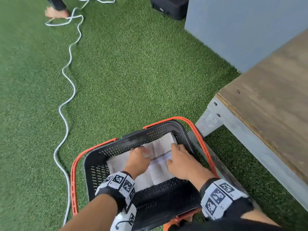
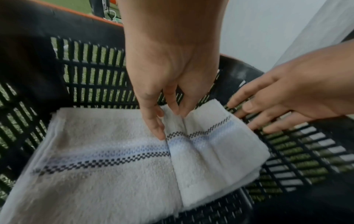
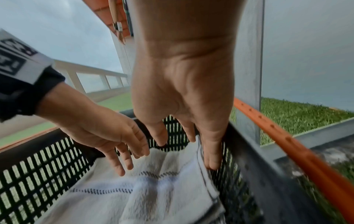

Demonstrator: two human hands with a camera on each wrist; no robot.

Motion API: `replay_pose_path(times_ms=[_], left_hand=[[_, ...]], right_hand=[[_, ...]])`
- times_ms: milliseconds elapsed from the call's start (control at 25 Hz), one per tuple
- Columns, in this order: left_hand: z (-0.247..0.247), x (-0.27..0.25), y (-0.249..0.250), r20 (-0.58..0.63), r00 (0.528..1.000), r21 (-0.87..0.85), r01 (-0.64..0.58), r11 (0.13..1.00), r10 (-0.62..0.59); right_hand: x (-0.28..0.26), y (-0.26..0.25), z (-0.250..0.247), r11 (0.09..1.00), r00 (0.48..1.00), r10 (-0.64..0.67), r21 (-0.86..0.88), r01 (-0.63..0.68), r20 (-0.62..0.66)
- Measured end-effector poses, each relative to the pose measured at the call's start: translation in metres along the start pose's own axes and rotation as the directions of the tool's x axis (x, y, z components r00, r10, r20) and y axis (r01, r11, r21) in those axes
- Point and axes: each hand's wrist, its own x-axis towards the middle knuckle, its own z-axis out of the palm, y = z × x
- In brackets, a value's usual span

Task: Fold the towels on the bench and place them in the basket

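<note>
A black slatted basket [image 1: 87, 165] with orange handles stands on green turf by the wooden bench [image 1: 266, 100]. Inside lies a folded beige towel [image 2: 95, 184], and a smaller folded white towel [image 2: 210, 159] with a chequered stripe lies on its right part. My left hand [image 1: 143, 151] reaches down with loosely straight fingers [image 2: 156, 125] that touch a raised crease of the white towel. My right hand [image 1: 173, 152] has straight fingers [image 3: 210, 160] pushed down between the white towel's right edge and the basket wall. No towel shows on the bench top.
The bench's grey metal leg [image 1: 210, 120] stands close to the basket's right side. A white rope [image 1: 66, 104] snakes across the turf on the left. A person's bare foot [image 1: 55, 13], a black box [image 1: 168, 6] and a grey wall [image 1: 233, 30] are farther off.
</note>
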Motion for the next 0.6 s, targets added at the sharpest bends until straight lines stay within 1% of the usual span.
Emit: replay_pose_path(times_ms=[40, 120, 200, 280, 360, 480, 560, 600], left_hand=[[-0.006, -0.003, 0.003, -0.029, 1.0, 0.009, -0.001, 1.0, 0.002], [-0.019, -0.009, 0.009, -0.045, 0.999, -0.006, -0.009, 1.0, 0.009], [-0.037, -0.02, 0.016, -0.018, 0.999, -0.04, -0.035, 0.999, 0.035], [-0.057, -0.039, 0.025, 0.012, 0.996, -0.024, -0.088, 0.996, 0.088], [-0.077, -0.057, 0.035, 0.015, 0.99, 0.029, -0.142, 0.989, 0.142], [-0.108, -0.092, 0.059, -0.016, 0.971, 0.197, -0.231, 0.953, 0.239], [-0.128, -0.121, 0.078, -0.011, 0.947, 0.245, -0.308, 0.919, 0.32], [-0.138, -0.137, 0.089, -0.015, 0.929, 0.265, -0.353, 0.897, 0.37]], right_hand=[[-0.005, -0.002, -0.003, 1.0, 1.0, -0.01, 0.008, 0.01, -0.028], [-0.017, -0.002, -0.012, 0.999, 0.996, -0.036, 0.032, 0.038, -0.077], [-0.031, -0.001, -0.026, 0.995, 0.99, -0.067, 0.07, 0.076, -0.126], [-0.051, 0.0, -0.042, 0.989, 0.982, -0.071, 0.114, 0.092, -0.176], [-0.077, 0.002, -0.057, 0.979, 0.969, -0.069, 0.17, 0.112, -0.236], [-0.127, 0.0, -0.072, 0.951, 0.938, -0.061, 0.266, 0.159, -0.341], [-0.164, -0.003, -0.08, 0.93, 0.9, -0.07, 0.298, 0.215, -0.431], [-0.181, -0.004, -0.084, 0.926, 0.872, -0.08, 0.287, 0.244, -0.482]])
